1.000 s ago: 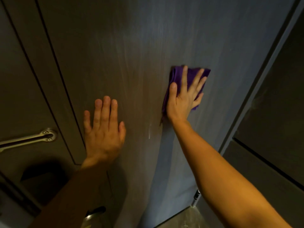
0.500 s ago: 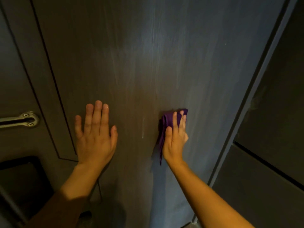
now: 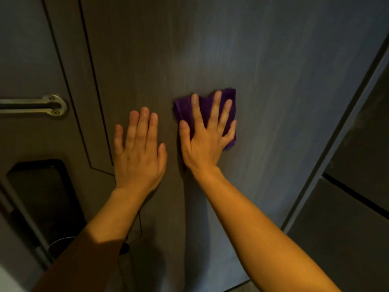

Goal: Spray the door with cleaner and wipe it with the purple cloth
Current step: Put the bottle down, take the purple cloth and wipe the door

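Streaky, perhaps wood-grain door (image 3: 273,81); purple cloth (image 3: 205,106)

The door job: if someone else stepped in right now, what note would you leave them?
Left hand: flat and open on the door, bracing, holding nothing.
Right hand: spread flat, pressing the purple cloth against the door's middle.
Handle sits off to the left, untouched.
No spray bottle in view.
Done: faint streaks on the panel suggest some wiping has happened.
Left: probably finish wiping the rest; I cannot tell which parts were covered.

Purple cloth (image 3: 228,106) against grey-brown door (image 3: 273,81) with faint vertical streaks; silver handle (image 3: 48,105).
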Demonstrator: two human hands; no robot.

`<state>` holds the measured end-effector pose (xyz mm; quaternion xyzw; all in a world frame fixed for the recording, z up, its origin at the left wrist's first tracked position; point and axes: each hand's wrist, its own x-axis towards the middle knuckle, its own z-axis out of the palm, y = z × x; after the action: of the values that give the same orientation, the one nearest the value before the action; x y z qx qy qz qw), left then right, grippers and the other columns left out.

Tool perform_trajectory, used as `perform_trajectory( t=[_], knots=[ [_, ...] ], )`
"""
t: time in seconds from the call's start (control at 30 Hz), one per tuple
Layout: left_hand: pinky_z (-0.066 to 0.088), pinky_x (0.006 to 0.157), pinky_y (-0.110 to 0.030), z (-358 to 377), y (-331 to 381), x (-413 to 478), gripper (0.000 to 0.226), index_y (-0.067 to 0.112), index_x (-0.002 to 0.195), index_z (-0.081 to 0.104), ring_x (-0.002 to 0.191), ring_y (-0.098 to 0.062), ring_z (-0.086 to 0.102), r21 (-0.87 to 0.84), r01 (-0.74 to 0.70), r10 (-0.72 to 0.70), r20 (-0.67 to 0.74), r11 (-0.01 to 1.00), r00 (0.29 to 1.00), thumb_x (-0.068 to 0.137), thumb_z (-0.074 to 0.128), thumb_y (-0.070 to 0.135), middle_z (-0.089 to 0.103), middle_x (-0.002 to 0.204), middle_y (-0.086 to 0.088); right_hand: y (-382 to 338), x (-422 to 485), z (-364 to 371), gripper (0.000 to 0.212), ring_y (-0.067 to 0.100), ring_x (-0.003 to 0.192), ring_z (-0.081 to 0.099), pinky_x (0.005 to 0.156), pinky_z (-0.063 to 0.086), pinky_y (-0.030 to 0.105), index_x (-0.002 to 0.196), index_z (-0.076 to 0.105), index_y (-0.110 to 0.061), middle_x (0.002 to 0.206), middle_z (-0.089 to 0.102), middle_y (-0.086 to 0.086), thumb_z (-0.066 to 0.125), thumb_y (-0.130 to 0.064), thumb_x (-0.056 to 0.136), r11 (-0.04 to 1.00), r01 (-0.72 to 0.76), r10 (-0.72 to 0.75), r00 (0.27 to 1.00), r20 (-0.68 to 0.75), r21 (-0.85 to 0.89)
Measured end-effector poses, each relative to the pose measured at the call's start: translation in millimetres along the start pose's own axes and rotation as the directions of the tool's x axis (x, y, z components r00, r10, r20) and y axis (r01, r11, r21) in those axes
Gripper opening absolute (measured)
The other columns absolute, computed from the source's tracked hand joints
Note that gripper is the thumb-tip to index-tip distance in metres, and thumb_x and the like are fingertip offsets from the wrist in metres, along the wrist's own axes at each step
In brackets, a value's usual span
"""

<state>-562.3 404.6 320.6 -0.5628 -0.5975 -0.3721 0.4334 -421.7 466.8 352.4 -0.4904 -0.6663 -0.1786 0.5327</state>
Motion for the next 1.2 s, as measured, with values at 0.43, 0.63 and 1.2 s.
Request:
perform_trajectory(
  t=[0.43,0.63,1.2],
  knots=[
    [-0.003,0.126,-0.05,2.8,0.9,-0.7,0.074,0.006,0.161,0.014,0.157,-0.022,-0.009,0.104,-0.031,0.029,0.014,0.994,0.999,0.1,0.044,0.036,0.002,0.168,-0.011,83.4,-96.5,28.5,0.055,0.014,0.157,-0.009,0.111,0.027,0.048,0.155,0.026,-0.027,0.166,0.014,-0.004,0.036,-0.042,0.103,0.986,0.16,-0.165,0.979,0.123,0.043],
    [-0.004,0.126,-0.053,5.0,-0.2,0.2,0.081,0.005,0.16,0.015,0.158,-0.025,-0.007,0.108,-0.025,0.021,0.035,0.994,0.999,0.095,0.05,0.037,0.009,0.168,-0.015,114.1,-29.3,-12.4,0.055,0.028,0.155,0.016,0.105,0.036,0.052,0.158,0.027,-0.024,0.167,0.018,0.007,0.029,-0.041,0.105,0.989,-0.132,0.13,0.991,0.03,0.072],
    [-0.008,0.125,-0.054,0.5,0.3,1.3,0.08,0.0,0.159,0.017,0.157,-0.027,-0.011,0.152,-0.043,0.028,0.1,0.987,0.995,0.096,0.049,0.037,0.008,0.167,-0.019,65.0,43.3,-14.8,0.063,0.035,0.157,0.011,0.119,0.015,0.063,0.158,0.025,-0.032,0.169,0.017,0.012,0.039,-0.053,0.1,0.989,-0.146,0.146,0.989,-0.026,-0.013]
  ],
)
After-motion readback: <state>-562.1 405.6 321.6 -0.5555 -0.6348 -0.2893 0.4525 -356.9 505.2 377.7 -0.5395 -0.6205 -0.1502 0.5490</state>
